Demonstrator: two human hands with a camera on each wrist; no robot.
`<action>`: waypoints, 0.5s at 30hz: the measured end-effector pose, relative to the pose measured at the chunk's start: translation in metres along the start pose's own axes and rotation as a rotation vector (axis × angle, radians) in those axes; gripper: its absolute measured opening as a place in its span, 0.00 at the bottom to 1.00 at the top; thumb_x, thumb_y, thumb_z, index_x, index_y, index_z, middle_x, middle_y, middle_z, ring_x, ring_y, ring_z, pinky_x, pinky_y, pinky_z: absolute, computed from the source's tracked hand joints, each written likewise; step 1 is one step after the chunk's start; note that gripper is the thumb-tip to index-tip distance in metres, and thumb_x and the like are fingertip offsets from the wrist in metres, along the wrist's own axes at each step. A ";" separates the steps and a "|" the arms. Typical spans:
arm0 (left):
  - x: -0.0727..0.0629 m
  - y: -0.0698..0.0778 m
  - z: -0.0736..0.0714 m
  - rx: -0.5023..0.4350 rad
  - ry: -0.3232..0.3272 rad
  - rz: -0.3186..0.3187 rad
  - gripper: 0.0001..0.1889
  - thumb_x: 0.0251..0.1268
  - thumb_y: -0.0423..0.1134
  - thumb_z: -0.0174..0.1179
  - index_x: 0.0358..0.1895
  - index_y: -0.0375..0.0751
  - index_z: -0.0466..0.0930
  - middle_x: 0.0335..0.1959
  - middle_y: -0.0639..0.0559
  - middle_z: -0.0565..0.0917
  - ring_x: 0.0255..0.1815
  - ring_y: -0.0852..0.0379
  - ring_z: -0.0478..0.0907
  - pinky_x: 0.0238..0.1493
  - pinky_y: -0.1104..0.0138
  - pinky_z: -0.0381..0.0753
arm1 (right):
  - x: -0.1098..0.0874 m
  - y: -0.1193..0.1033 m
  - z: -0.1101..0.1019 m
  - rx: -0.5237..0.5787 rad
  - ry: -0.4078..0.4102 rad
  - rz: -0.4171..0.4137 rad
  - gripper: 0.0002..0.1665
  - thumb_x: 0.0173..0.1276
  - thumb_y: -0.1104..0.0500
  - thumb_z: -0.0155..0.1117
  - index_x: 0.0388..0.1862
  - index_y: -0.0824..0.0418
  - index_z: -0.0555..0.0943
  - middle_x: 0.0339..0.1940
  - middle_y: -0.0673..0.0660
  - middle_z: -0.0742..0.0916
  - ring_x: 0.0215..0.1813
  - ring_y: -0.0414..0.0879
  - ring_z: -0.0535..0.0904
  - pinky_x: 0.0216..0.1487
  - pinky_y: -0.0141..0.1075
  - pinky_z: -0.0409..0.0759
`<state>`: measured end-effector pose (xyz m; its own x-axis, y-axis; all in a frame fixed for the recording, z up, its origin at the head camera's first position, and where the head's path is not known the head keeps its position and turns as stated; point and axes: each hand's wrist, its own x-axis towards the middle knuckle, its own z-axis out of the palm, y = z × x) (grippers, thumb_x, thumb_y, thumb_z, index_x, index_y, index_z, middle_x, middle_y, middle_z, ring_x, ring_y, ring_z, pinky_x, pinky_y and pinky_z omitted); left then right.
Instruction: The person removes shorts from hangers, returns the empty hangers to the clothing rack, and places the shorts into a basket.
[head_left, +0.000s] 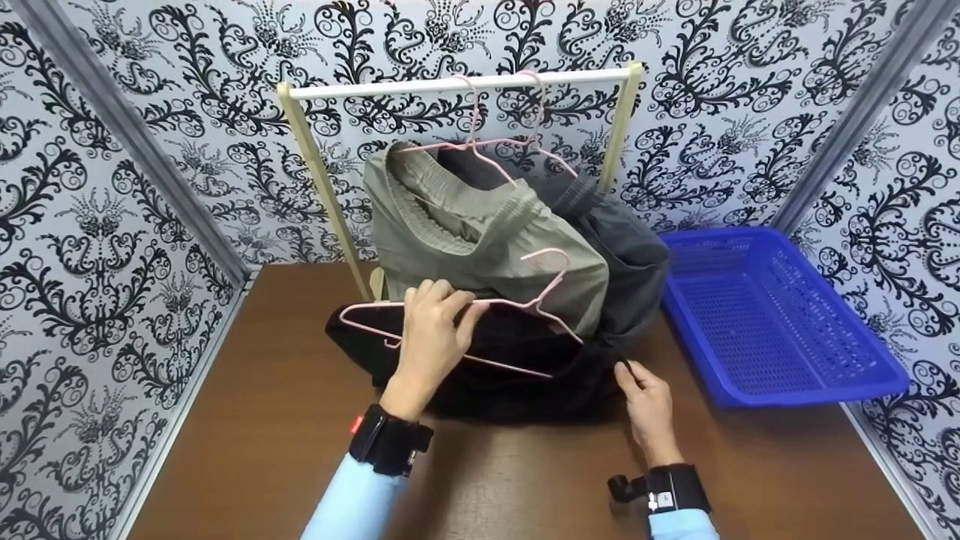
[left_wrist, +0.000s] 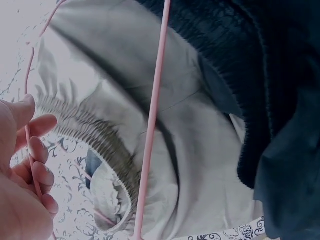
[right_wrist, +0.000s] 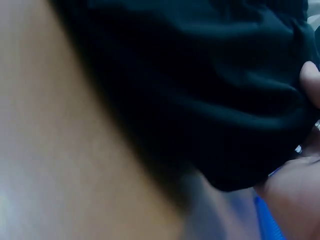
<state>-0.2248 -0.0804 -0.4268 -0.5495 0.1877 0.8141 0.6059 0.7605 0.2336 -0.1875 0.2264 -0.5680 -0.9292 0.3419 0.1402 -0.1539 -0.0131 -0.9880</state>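
My left hand [head_left: 435, 330] grips the upper bar of a pink hanger [head_left: 510, 303], with the fingers curled over it. The hanger's hook points up and its lower bar lies across the opening of black pants [head_left: 510, 401]. A dark gathered waistband [left_wrist: 245, 120] shows in the left wrist view, beside the hanger's long bar [left_wrist: 154, 110]. At the right end of the black pants, my right hand [head_left: 649, 401] pinches the cloth's edge between thumb and fingers. The right wrist view shows that dark cloth [right_wrist: 200, 100] close over the brown table.
Behind stands a small rack with a white rail [head_left: 390, 88]. Khaki-grey pants [head_left: 540, 247] and dark grey pants [head_left: 630, 255] hang there on pink hangers. A blue plastic basket [head_left: 724, 375] is at the right. Patterned walls surround the brown table [head_left: 285, 450].
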 end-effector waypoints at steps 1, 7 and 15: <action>0.001 0.000 -0.001 -0.005 0.012 -0.003 0.12 0.67 0.46 0.69 0.31 0.42 0.88 0.26 0.50 0.76 0.33 0.46 0.73 0.40 0.54 0.66 | 0.000 -0.003 0.001 -0.010 0.013 0.014 0.16 0.75 0.69 0.63 0.53 0.82 0.82 0.43 0.49 0.91 0.47 0.37 0.84 0.50 0.26 0.80; 0.007 0.002 -0.004 -0.021 0.059 -0.032 0.13 0.64 0.47 0.71 0.29 0.40 0.87 0.25 0.50 0.75 0.31 0.47 0.72 0.39 0.54 0.65 | 0.001 -0.018 0.011 -0.046 0.077 0.043 0.16 0.76 0.64 0.62 0.55 0.74 0.85 0.49 0.52 0.90 0.49 0.31 0.81 0.54 0.24 0.76; 0.012 0.006 -0.007 -0.049 0.117 -0.085 0.15 0.62 0.47 0.71 0.25 0.39 0.85 0.22 0.49 0.73 0.29 0.47 0.70 0.39 0.53 0.64 | 0.006 -0.037 0.020 -0.105 0.032 -0.039 0.25 0.69 0.61 0.73 0.64 0.60 0.84 0.61 0.53 0.86 0.60 0.34 0.77 0.64 0.28 0.71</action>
<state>-0.2239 -0.0782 -0.4120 -0.5308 0.0476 0.8462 0.5888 0.7388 0.3279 -0.1938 0.2101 -0.5295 -0.9119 0.3698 0.1778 -0.1516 0.0990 -0.9835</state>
